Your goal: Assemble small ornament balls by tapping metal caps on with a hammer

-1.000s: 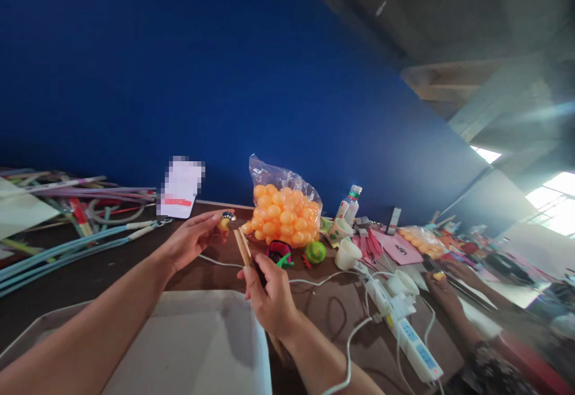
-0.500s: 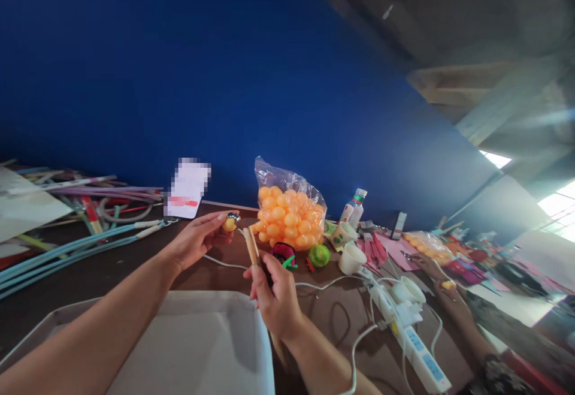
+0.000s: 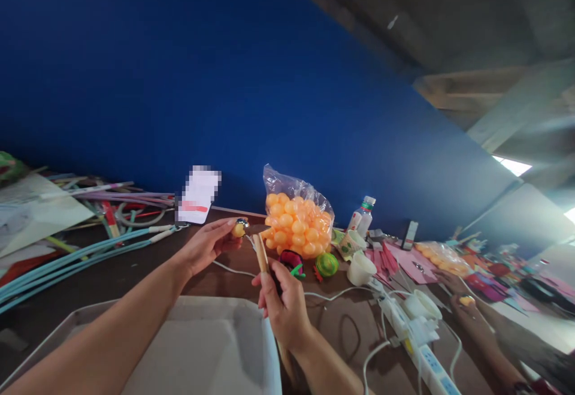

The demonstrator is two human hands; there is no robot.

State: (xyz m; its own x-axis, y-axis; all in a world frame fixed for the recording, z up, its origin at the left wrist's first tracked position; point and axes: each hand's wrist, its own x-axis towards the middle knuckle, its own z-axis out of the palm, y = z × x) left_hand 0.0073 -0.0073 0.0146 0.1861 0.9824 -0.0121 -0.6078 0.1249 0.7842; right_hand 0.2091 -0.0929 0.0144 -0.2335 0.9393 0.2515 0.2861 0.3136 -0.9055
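Silvery-yellow ball (image 3: 241,228), left hand (image 3: 207,245) outstretched, pinching

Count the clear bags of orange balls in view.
2. The near bag stands mid-view before the blue wall, beyond the right hand; the far bag lies farther right, beside the pink sheet. Others could be hidden in the clutter at right.

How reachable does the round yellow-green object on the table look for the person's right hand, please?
Probably yes: the round yellow-green object lies close to the right hand, with nothing tall between them, though that hand holds a wooden piece.
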